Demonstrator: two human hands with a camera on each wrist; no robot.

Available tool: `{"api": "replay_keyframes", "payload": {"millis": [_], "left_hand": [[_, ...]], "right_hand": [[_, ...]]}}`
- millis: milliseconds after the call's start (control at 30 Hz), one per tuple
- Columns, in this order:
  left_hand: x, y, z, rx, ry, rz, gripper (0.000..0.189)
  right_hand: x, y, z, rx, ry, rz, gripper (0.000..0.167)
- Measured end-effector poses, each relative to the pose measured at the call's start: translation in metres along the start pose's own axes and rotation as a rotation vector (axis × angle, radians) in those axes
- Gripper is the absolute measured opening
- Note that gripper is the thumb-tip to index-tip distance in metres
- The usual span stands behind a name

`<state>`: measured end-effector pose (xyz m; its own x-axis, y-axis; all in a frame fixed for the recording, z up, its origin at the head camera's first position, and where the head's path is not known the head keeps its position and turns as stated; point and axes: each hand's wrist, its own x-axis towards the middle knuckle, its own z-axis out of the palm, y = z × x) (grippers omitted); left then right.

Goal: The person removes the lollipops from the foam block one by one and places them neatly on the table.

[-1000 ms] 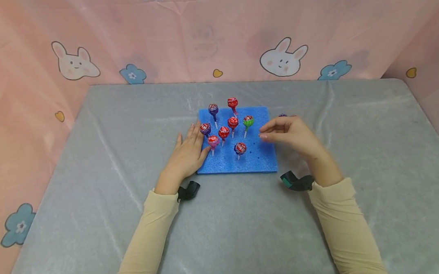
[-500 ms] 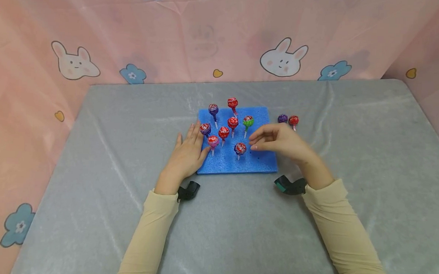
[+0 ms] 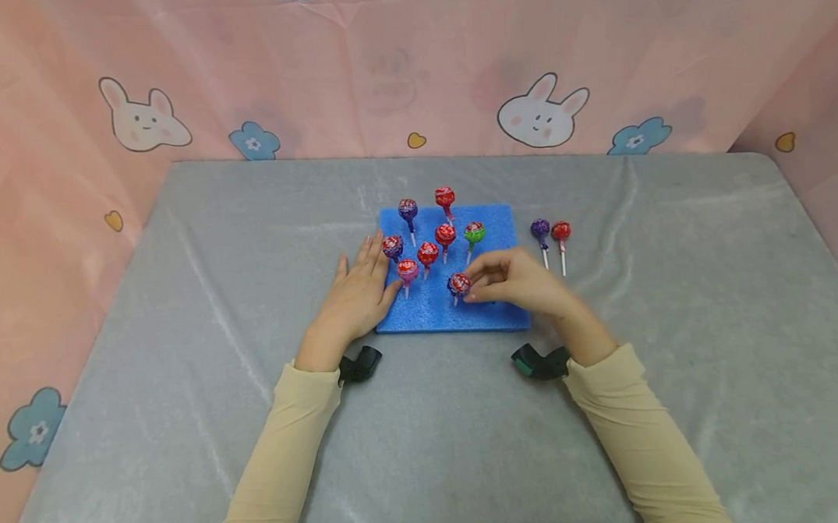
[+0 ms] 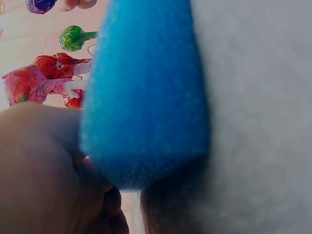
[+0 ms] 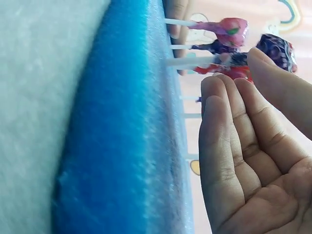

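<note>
A blue foam board point(image 3: 452, 317) lies on the grey table, with several wrapped lollipops standing in it on their sticks. My left hand point(image 3: 356, 296) lies with fingers extended along the board's left edge, beside a pink lollipop point(image 3: 408, 270) and a purple one point(image 3: 392, 246). My right hand point(image 3: 520, 280) is over the board's right side, thumb and fingertips right at a dark blue and red lollipop point(image 3: 458, 284). In the right wrist view a gap shows between the thumb and the bent fingers, and the dark lollipop's head point(image 5: 278, 51) sits just past the thumb tip.
Farther back stand red lollipops point(image 3: 444, 234), a green one point(image 3: 474, 232) and another purple one point(image 3: 408, 209). A loose purple lollipop point(image 3: 540, 229) and a loose red lollipop point(image 3: 561, 231) lie on the table right of the board. A pink curtain point(image 3: 343, 79) hangs behind.
My right hand has moved left and toward me, over the board to the dark blue and red lollipop, uncovering the two loose lollipops. My left hand stays put.
</note>
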<state>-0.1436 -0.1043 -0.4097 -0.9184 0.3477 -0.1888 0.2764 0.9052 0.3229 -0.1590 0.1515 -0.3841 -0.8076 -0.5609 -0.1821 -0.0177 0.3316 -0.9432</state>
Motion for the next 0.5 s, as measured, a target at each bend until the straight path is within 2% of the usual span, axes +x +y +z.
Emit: {"api": "replay_keyframes", "payload": {"millis": [200, 500], "left_hand": [[-0.0001, 0.0002, 0.0002, 0.0, 0.0, 0.0, 0.062], [-0.0002, 0.0002, -0.0002, -0.003, 0.003, 0.004, 0.062]], "right_hand": [[0.0021, 0.0022, 0.0049, 0.012, 0.005, -0.012, 0.016], [0.0043, 0.0066, 0.0097, 0.059, 0.028, 0.021, 0.013]]}}
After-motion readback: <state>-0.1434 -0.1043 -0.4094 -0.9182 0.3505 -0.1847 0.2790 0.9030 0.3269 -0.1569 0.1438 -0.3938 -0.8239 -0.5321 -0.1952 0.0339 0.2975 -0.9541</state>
